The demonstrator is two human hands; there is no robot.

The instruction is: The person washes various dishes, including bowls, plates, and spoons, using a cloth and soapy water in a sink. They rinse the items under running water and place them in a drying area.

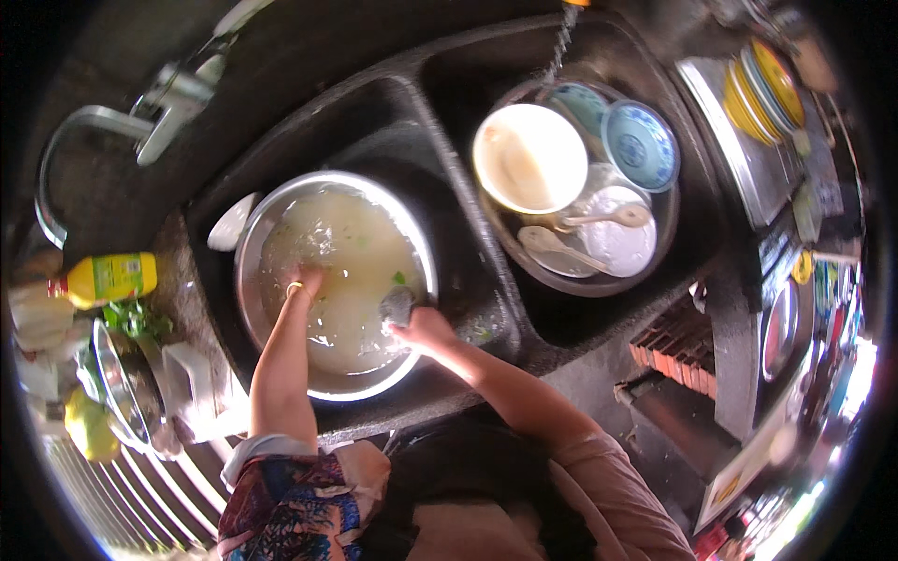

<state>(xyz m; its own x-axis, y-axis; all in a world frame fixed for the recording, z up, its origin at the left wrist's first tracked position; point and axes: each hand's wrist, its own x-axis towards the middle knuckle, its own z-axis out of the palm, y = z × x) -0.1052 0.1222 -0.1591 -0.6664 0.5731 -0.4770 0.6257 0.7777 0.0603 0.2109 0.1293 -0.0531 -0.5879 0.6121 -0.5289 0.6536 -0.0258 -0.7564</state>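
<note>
A large steel basin [247,301] stands in the left bowl of a dark double sink, full of cloudy water [351,280] with bits of green leaf afloat. My left hand [306,279] reaches into this water with its fingers submerged, so what it touches is hidden. A bracelet circles that wrist. At the basin's right inner edge, my right hand [425,329] grips a grey scouring pad [398,306]. A white bowl [233,221] rests tilted between the basin and the sink's left wall.
In the right sink bowl, water runs from a yellow-tipped tap [577,3] toward a second basin [589,286] holding a white bowl [530,158], a blue patterned bowl [640,146] and spoons [609,216]. Left are a chrome faucet [98,119] and yellow bottle [116,279]; yellow bowls [761,98] stand right.
</note>
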